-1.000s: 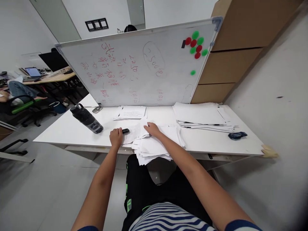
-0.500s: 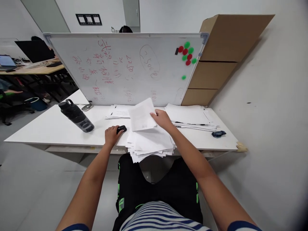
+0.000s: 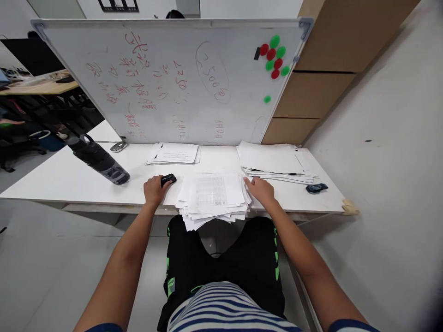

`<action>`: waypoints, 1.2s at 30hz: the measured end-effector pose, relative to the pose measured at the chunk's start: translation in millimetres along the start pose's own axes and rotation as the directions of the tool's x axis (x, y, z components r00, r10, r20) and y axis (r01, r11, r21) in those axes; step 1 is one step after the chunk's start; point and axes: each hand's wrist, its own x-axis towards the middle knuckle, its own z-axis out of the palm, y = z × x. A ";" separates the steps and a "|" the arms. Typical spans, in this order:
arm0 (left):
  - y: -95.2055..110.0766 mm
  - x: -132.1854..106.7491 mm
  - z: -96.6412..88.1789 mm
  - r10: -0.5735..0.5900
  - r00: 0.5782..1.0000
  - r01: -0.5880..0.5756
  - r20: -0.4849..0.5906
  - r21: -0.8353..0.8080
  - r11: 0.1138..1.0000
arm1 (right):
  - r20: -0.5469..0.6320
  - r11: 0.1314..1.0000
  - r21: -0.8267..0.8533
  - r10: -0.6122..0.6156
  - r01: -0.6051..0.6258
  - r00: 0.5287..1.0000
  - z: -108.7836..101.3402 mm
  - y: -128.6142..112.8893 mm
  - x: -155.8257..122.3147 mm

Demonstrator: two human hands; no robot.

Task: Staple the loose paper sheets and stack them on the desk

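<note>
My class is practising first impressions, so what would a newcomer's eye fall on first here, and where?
Probably the big whiteboard at the back of the desk, with red writing and bright red and green magnets near its upper right corner. Next, perhaps, the ragged paper pile jutting over the desk's front edge, between the left hand, on a small black object, and the right hand.

sheet stack (image 3: 210, 190): matt paper | black object (image 3: 168, 179): plastic-looking | desk (image 3: 51, 180): smooth | whiteboard (image 3: 242, 87): faint sheen | boxes (image 3: 346, 37): matt cardboard
</note>
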 end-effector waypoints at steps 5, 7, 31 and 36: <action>-0.9 -1.3 0.6 -0.042 0.998 0.043 -0.052 0.014 0.999 | -0.031 0.995 -0.099 -0.023 0.020 0.999 20.7 33.9 16.0; -0.4 -1.7 0.1 -0.047 0.998 0.048 -0.048 0.011 0.999 | -0.067 0.991 -0.127 -0.052 0.043 0.996 29.9 38.6 15.0; -29.4 106.3 -35.5 -0.131 0.925 0.052 0.357 0.221 0.974 | -0.063 0.998 -0.056 -0.033 0.029 0.997 34.6 43.0 23.8; 26.6 130.2 -14.3 0.153 0.928 -0.172 0.339 0.028 0.985 | -0.068 0.998 -0.062 -0.028 0.024 0.997 37.0 43.7 27.0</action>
